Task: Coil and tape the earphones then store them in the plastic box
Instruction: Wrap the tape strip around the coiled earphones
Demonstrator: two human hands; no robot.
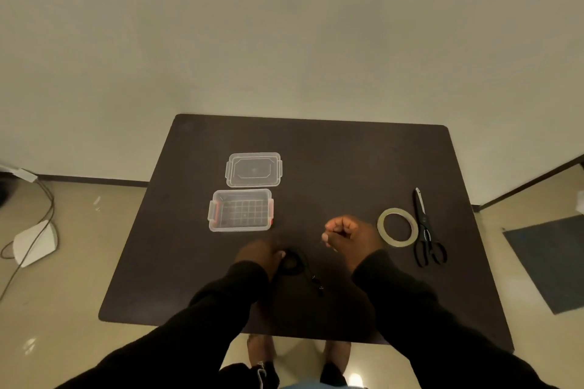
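Note:
Black earphones [295, 262] are wound into a small coil, with the earbud ends trailing toward the near right. My left hand [257, 257] pinches the coil at its left side, just above the dark table [331, 167]. My right hand [346, 235] is curled into a loose fist to the right of the coil; whether it pinches a bit of tape is unclear. The clear plastic box [240, 210] with red clips stands open to the far left of my hands. A tape roll [397, 227] lies right of my right hand.
The box's clear lid [253, 169] lies flat behind the box. Black scissors [425, 230] lie right of the tape roll. Cables and a white object [34, 241] are on the floor at left, a dark mat [550, 262] at right.

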